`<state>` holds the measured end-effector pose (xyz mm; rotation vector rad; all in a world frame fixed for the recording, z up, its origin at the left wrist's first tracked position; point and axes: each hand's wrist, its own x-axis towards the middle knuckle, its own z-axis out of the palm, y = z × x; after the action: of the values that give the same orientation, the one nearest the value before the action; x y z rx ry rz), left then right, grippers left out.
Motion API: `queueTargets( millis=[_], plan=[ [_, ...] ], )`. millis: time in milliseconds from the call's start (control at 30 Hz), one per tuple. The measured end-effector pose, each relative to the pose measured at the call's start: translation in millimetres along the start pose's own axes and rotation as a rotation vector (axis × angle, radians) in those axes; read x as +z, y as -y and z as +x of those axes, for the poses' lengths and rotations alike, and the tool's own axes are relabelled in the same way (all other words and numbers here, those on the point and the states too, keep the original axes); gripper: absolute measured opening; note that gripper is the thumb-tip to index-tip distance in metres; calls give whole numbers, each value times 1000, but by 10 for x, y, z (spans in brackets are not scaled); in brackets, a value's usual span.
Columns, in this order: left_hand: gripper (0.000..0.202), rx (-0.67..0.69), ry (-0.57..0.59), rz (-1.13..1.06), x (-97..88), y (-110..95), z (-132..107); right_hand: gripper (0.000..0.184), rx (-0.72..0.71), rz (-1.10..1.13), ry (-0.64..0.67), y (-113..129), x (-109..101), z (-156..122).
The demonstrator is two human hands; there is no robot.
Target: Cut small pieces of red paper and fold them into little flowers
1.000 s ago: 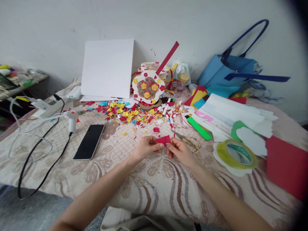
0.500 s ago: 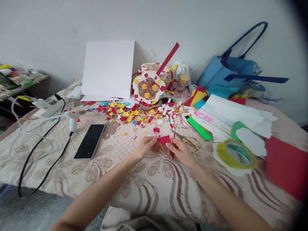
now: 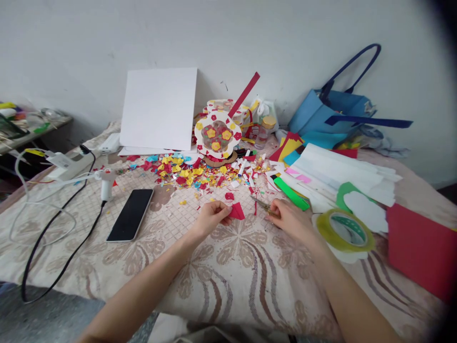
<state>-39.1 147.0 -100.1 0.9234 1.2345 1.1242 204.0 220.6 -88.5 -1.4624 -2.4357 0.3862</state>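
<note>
Between the thumb and fingers of my left hand is a small piece of red paper with a crease across it. To its right, my right hand is closed around the gold handles of a pair of scissors, whose blades point up and left. The fingers hide most of the handles. Just beyond the red paper lies a small red paper flower. Farther back stands a white flower-shaped paper fan decorated with red and yellow blossoms and a red strip.
Paper scraps are heaped in the middle. A phone, a white glue gun and cables lie left. Yellow tape, a green cutter, white sheets and red paper lie right. A blue bag stands behind.
My right hand has let go of the red paper, moved right and taken hold of the scissors. My left hand keeps the paper, which is now tilted.
</note>
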Motion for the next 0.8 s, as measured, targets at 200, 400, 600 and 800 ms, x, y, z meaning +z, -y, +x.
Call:
queueTargets(
  millis=[200, 400, 600, 800],
  plan=[
    [36, -5, -1, 6, 8, -4, -9, 15, 33, -99, 52, -101, 23, 2],
    [36, -8, 5, 7, 13, 8, -7, 22, 100, -159, 116, -206, -3, 32],
    [37, 9, 9, -10, 6, -16, -26, 16, 64, -185, 64, -269, -4, 17],
    [38, 68, 9, 33, 19, -34, -44, 12, -19, 440, 50, -86, -21, 23]
  ],
)
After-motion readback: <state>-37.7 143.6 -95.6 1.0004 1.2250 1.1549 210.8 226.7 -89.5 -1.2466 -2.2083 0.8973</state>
